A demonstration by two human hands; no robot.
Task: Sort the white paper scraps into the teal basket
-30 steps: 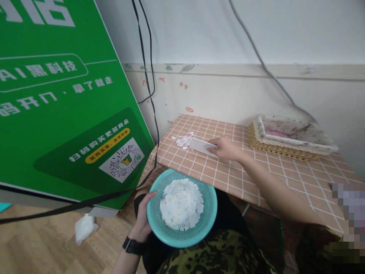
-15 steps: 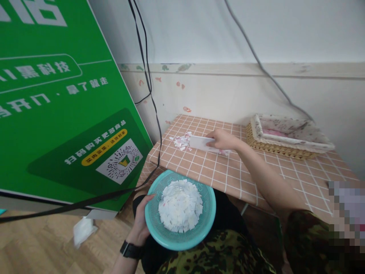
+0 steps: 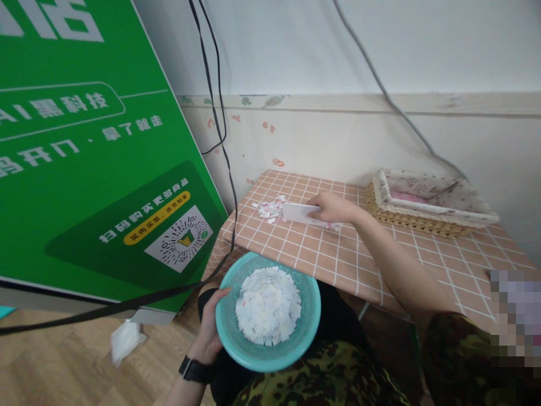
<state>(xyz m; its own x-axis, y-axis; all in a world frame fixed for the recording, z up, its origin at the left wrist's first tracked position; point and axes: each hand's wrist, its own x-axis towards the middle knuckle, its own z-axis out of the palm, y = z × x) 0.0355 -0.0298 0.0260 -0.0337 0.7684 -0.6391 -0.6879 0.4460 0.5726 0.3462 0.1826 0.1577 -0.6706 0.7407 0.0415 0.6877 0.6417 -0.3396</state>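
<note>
My left hand grips the left rim of a turquoise plastic colander, held just below the table's front edge. A heap of small white paper scraps fills its middle. Over the table, my right hand is closed on a flat white card, thumb on the near face. The card stands on its long edge, tilted, against the tablecloth. Loose white and pink paper scraps lie at the card's left end, and a few more show under my right hand. The far side of the card is hidden.
A checked brown cloth covers the table. At its back right sits a lined wicker basket. A green sign panel stands on the left, with a black strap hanging before it. A white crumpled item lies on the floor.
The view has shifted very slightly. Both hands, the card and the colander stay in nearly the same places; the scraps look almost unchanged.
</note>
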